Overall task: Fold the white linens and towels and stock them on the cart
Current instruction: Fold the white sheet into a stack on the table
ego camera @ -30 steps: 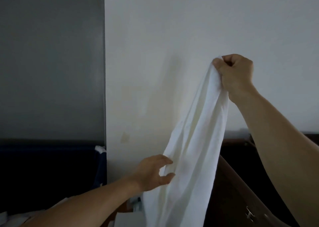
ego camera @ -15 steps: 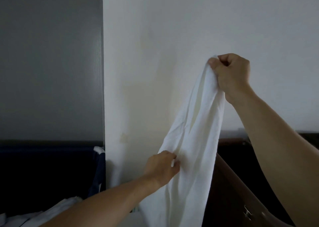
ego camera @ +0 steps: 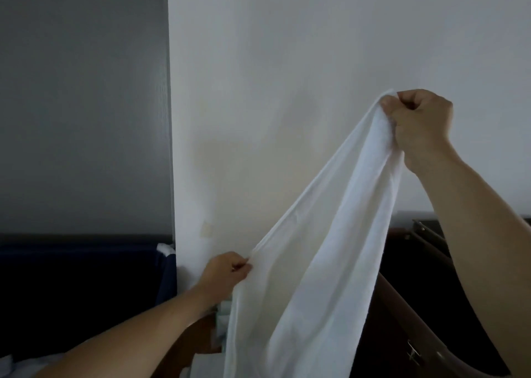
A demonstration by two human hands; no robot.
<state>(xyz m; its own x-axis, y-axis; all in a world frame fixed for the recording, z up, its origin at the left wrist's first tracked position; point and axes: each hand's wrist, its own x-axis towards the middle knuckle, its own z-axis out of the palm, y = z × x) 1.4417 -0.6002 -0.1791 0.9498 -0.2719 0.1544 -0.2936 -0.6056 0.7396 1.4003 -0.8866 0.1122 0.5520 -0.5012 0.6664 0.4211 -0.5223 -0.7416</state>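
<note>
A white linen (ego camera: 324, 242) hangs in the air in front of a pale wall, stretched on a slant between my two hands. My right hand (ego camera: 416, 124) grips its top corner in a fist, high at the right. Lower and to the left, my left hand (ego camera: 227, 272) pinches the linen's left edge and holds it out sideways. The rest of the cloth drops below the frame's bottom edge. No cart can be made out.
A dark blue bin (ego camera: 86, 285) stands at the lower left beside the wall corner, with white cloth (ego camera: 165, 248) on its rim. Dark brown furniture (ego camera: 425, 314) with metal fittings lies at the lower right. Folded pale items (ego camera: 222, 317) sit behind the linen.
My left hand reached to the hanging linen, pinched its left edge and pulled it out to the left, spreading the cloth. My right hand stayed high, gripping the top corner.
</note>
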